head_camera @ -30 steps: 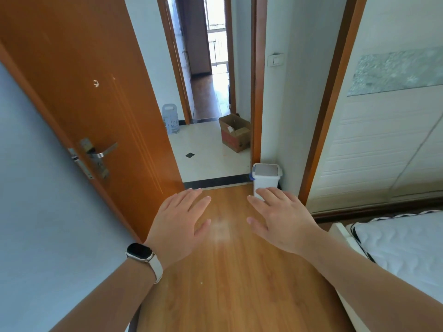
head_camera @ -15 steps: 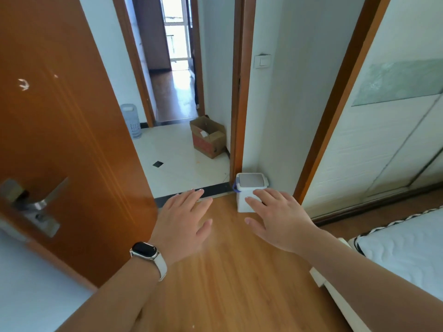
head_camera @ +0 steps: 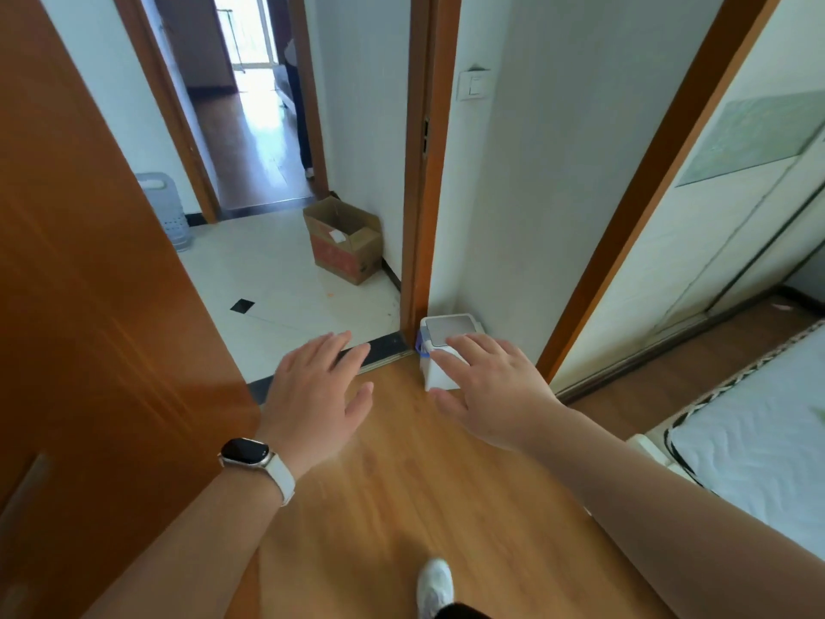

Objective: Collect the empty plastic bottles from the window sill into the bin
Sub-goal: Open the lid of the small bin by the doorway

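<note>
Sitting by door frame (head_camera: 419, 172), bin (head_camera: 446, 330) partly behind R hand (head_camera: 500, 395); L hand (head_camera: 312, 395) apart; both flat, empty.

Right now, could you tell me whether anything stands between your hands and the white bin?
Nothing visible does: the left hand and right hand are empty, and only bare wood floor leads to the bin. Its grey lid is down.

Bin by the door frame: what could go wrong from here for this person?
The bin has its lid closed, so a bottle would bounce off unless opened first. The left hand and right hand are empty, no bottles in view: possibly a wasted trip. The open door stands close on the left; an elbow might bump it.
</note>
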The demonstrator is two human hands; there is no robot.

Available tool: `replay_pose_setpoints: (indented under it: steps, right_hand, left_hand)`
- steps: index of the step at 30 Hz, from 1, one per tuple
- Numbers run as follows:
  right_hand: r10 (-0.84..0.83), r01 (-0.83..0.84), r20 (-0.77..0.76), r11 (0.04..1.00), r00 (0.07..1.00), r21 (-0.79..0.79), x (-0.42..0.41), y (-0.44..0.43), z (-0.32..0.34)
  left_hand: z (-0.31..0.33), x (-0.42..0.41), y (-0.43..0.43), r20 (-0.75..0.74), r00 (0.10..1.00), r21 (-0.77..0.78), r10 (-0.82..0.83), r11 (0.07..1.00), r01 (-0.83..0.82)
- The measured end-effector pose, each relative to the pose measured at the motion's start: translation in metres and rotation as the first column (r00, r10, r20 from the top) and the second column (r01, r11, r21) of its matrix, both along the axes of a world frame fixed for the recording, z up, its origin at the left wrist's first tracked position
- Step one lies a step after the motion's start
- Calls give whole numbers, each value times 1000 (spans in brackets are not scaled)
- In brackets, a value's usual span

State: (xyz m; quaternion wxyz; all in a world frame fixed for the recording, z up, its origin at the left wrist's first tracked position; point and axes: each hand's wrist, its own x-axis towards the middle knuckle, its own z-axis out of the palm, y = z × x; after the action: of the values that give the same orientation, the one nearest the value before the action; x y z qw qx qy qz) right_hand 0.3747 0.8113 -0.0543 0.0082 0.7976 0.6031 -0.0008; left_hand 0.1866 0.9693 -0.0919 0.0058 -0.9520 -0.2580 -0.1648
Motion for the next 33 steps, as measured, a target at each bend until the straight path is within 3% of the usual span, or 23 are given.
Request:
replay_pose_setpoints:
  steps: [11, 20, 27, 33]
  right_hand:
    - [-58, 57, -63, 998, 996, -21, 99, 136, -50]
    - [-123, 123, -21, 992, 992, -19, 218, 234, -35]
    - [-294, 290, -80, 956, 953, -52, 263, 282, -51]
    - [-469, 463, -101, 883, 877, -77, 295, 342, -76]
  left_hand:
    - [-27, 105, 142, -153, 984, 10, -93, 995, 96]
    - [-19, 239, 261, -205, 951, 27, -232, 970, 242]
    - [-34, 314, 330, -182, 900, 18, -396, 914, 406]
    - [-72, 379, 407, -151, 796, -30, -586, 808, 589]
